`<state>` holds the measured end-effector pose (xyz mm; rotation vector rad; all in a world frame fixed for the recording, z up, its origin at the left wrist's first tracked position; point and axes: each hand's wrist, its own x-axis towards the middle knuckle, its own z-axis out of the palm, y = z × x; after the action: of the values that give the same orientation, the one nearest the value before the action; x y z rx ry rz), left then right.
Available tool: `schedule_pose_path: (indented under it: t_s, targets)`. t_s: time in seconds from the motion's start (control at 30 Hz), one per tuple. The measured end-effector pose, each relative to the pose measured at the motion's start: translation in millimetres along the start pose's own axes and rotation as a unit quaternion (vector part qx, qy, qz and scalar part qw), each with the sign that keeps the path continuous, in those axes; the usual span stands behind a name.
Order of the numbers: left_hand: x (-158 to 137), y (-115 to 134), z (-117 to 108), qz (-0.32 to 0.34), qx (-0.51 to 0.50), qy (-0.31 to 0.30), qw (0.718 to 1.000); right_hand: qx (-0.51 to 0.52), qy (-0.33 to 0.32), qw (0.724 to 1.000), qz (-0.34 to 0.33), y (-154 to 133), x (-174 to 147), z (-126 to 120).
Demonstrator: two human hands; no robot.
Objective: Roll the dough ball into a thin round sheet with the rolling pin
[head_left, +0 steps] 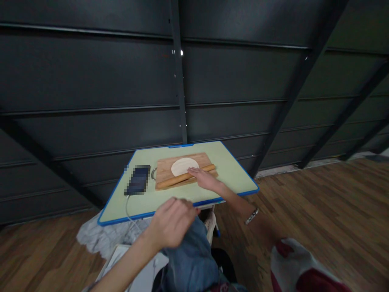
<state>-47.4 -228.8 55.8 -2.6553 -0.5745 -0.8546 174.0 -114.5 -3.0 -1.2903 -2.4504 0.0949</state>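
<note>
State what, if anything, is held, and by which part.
Nothing is visibly gripped: the right hand lies open across the rolling pin, right of its middle; the left hand shows nothing in it.

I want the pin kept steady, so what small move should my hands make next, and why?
Probably lower your left hand onto the rolling pin at its bare left end: your right hand lies across the right half, while the left is off it.

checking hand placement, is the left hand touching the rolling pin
Apart. The head view shows pale tabletop visible between the left hand and the rolling pin.
</note>
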Motion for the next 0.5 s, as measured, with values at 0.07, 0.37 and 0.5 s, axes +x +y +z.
schedule_pose_path:
  t_s: [0.07,0.37,0.5]
  targets:
    - [11.8,-23.9,20.9,-0.057,0.029,0.003,0.998,0.024,-0.004,1.0,-0.003,5.2,1.9,-2.6]
    - [15.2,-91.3,107.8,-0.228,0.088,-0.183,0.952,-0.045,-0.001,0.999,0.017,21.7,-1.5,-5.5]
    - [13.4,-93.7,116.9,-0.245,0.102,-0.171,0.949,-0.066,0.017,0.997,0.02,20.5,-8.0,-2.8]
